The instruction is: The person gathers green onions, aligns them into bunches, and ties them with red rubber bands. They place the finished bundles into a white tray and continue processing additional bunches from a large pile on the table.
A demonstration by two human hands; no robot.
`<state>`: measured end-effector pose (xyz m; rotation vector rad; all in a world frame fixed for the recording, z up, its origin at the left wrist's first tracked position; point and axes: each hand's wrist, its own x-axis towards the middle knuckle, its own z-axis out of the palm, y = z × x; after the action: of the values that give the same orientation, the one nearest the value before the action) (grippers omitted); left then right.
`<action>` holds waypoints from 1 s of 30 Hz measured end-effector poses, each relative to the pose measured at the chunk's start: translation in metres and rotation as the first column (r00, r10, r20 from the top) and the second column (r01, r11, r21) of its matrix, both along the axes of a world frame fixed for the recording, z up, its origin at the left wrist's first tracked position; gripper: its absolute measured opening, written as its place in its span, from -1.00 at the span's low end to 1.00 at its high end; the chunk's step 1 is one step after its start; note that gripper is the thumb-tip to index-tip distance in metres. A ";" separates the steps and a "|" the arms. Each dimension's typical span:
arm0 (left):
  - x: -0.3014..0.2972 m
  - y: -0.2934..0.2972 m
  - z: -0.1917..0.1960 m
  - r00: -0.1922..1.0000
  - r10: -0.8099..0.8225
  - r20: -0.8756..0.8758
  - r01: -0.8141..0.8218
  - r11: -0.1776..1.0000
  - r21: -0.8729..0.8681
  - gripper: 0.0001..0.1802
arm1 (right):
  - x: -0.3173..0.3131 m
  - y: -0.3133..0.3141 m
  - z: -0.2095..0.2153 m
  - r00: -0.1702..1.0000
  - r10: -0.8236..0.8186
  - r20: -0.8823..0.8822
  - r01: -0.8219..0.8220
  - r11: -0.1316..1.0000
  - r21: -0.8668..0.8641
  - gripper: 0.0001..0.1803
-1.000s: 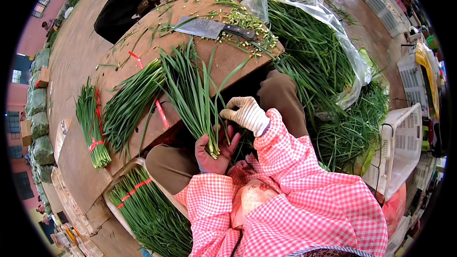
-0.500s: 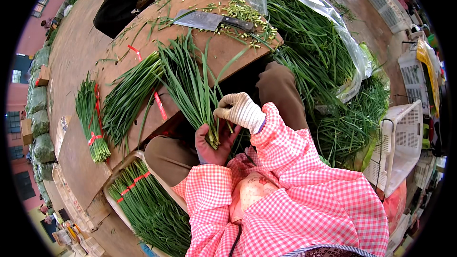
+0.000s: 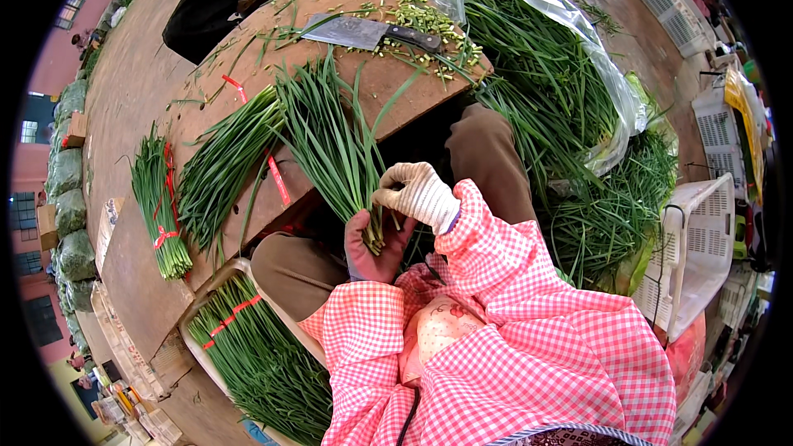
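Note:
My left hand (image 3: 378,254), in a dull pink glove, cups the stem ends of a loose bunch of garlic chives (image 3: 330,128) from below. The bunch's leaves fan forward onto the brown board. My right hand (image 3: 420,195), in a cream knitted glove, is bent in a pinch against the right side of the same bunch, near the stems; what exactly its fingertips grip is hidden. Left of this bunch lies another pile of chives (image 3: 227,161) across a red tie (image 3: 278,180). A tied bunch (image 3: 159,206) stands further left.
A cleaver (image 3: 347,33) lies at the board's far side among cut stem bits (image 3: 417,21). Loose chives (image 3: 545,74) fill a clear plastic bag (image 3: 624,120) at the right. A tub of chives (image 3: 264,359) sits at lower left, a white crate (image 3: 694,256) at right.
Both hands stay almost in place around the stems. The fingers of my left hand have shifted slightly; otherwise little differs.

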<state>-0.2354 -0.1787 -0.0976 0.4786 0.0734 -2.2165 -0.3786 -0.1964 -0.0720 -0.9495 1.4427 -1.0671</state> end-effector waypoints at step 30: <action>-0.008 0.006 -0.018 0.979 0.003 0.204 0.004 0.999 -0.035 -0.69 | 0.002 -0.004 -0.008 0.862 0.012 -0.507 -0.080 0.990 -0.112 -0.75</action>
<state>-0.2429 -0.1729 -0.1160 0.6840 -0.0741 -2.1531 -0.3767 -0.2006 -0.0799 -1.4297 1.7770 -0.9196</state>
